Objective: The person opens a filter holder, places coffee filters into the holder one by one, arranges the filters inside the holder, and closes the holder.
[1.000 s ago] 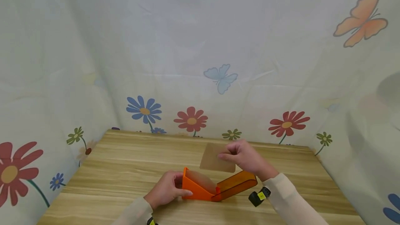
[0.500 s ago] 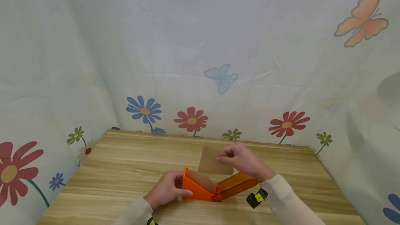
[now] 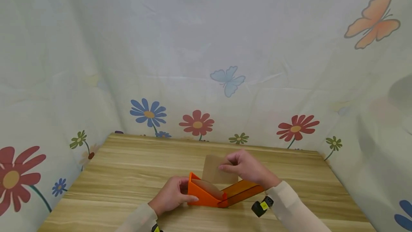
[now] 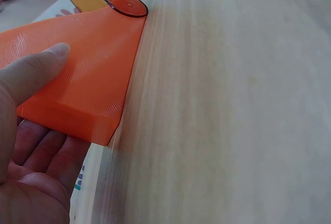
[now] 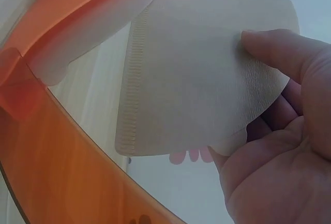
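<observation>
My left hand [image 3: 172,196] grips the back end of an orange filter-paper holder [image 3: 201,197], thumb on its near side and fingers behind. The holder stands on the table with its amber see-through lid [image 3: 239,193] swung open to the right. Pale papers [image 3: 208,188] show inside it. Just behind the holder, my right hand [image 3: 248,169] pinches a tan coffee filter [image 3: 210,170] at its right part. In the right wrist view, the filter [image 5: 186,74] has a crimped seam along its left edge. Its lower corner overlaps the holder's far side in the head view.
A wood-grain table [image 3: 138,160] lies under everything. Behind it and at both sides hangs a pale curtain [image 3: 180,38] printed with flowers and butterflies. A small black camera [image 3: 262,206] is strapped to the right wrist.
My right hand has moved a little down and to the left with the coffee filter, closer to the holder. The left hand and the holder have kept still.
</observation>
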Motion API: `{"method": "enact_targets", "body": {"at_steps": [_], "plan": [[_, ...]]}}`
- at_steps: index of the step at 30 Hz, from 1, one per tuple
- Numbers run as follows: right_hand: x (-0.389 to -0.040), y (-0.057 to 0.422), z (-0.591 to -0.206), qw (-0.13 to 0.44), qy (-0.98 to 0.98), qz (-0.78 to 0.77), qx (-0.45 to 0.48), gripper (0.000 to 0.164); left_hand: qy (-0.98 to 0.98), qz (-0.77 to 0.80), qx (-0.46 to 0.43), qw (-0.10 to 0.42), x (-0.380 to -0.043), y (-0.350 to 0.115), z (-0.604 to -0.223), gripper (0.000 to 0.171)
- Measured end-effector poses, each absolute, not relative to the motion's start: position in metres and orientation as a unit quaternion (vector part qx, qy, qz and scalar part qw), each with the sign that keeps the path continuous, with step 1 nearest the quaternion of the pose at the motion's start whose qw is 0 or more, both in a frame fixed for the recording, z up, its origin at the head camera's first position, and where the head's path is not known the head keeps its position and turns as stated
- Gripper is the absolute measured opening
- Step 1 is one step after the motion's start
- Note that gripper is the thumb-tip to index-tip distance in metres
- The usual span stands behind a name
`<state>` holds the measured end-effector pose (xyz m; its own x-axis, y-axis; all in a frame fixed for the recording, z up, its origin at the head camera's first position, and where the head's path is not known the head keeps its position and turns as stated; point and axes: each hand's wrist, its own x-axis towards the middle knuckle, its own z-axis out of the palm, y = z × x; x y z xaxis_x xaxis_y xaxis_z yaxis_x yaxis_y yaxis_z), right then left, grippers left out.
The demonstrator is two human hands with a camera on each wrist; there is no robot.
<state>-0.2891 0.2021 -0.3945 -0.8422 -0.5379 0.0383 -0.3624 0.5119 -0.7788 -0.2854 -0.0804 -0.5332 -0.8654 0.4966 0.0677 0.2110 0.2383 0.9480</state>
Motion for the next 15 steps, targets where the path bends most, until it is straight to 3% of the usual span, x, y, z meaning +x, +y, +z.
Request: {"method": "enact_targets", "body": {"at_steps": [8, 15], "plan": [[-0.287, 0.195, -0.403, 0.105, 0.865, -0.411, -0.268, 0.018, 0.787, 0.562, 0.226, 0.122, -0.288, -0.082, -0.536, 0.043], [-0.283, 0.19, -0.41, 0.108, 0.863, -0.419, -0.261, 0.011, 0.782, 0.567, 0.227, 0.123, -0.287, -0.081, -0.534, 0.044]]}}
